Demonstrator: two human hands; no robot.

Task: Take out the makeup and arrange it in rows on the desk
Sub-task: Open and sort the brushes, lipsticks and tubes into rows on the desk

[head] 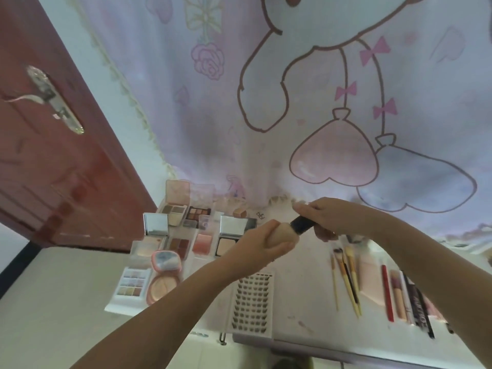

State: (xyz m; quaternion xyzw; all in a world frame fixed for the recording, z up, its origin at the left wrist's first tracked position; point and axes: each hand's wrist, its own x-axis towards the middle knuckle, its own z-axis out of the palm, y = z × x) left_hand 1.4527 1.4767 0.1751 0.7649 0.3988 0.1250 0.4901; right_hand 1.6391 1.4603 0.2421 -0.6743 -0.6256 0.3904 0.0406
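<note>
Left hand (269, 242) wraps its fingers round the beige rounded body of a foundation bottle (279, 234); right hand (323, 218) grips the bottle's dark navy cylindrical cap (300, 225). Both clamped, item held in the air over the white desk (300, 310).

Long axis runs roughly 8 to 2 o'clock, cap toward the right hand.

Open powder and eyeshadow palettes (170, 251) sit at 9 o'clock of the hands, the white false-lash tray (253, 302) at 6, thin wooden-handled brushes (346, 278) and pencils at 4.

Judgement: set-down goes either way; left hand is nearer the palette rows, right nearer the stick row.
</note>
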